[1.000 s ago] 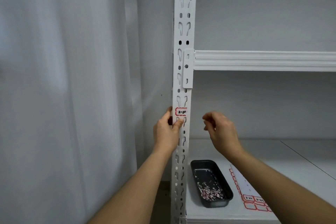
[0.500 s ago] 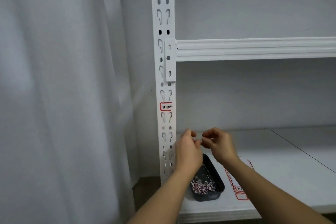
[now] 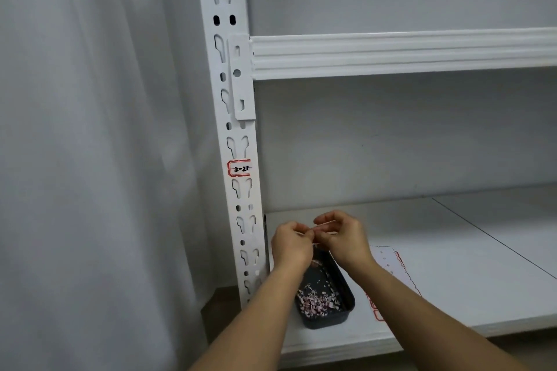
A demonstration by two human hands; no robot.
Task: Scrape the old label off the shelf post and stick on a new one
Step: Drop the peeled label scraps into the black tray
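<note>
the shelf post (image 3: 238, 141) stands upright at the left edge of the shelving, white and punched with keyhole slots, and a red-bordered label (image 3: 239, 168) with dark handwriting sits stuck flat on its face, below the beam bracket and well above the hands. both hands are down in front of the lower shelf board (image 3: 422, 265), over the far end of a dark tray (image 3: 346, 303) that holds a heap of pink and white paper scrapings. the left hand (image 3: 291, 245) and the right hand (image 3: 343, 239) meet fingertip to fingertip, fingers curled, and between them they pinch a thin pale sliver (image 3: 324, 223); it is too small to tell whether it is backing paper, a peeled bit of sticker or something else. to the right of the tray a sheet of red-bordered labels (image 3: 388, 262) lies flat on the board, partly hidden by the right forearm. as a judgement, anything in this job is featherweight and limp: a label is thin paper with a tacky back, so it will curl, stick to skin and tear if pulled hard. it is best taken by one corner or a bare edge between thumb and fingertip, keeping the glue side off the fingers, and laid onto the flat metal between slots, then pressed down from one end. the label on the post looks well bonded; lifting it would likely need a start at a corner.
</note>
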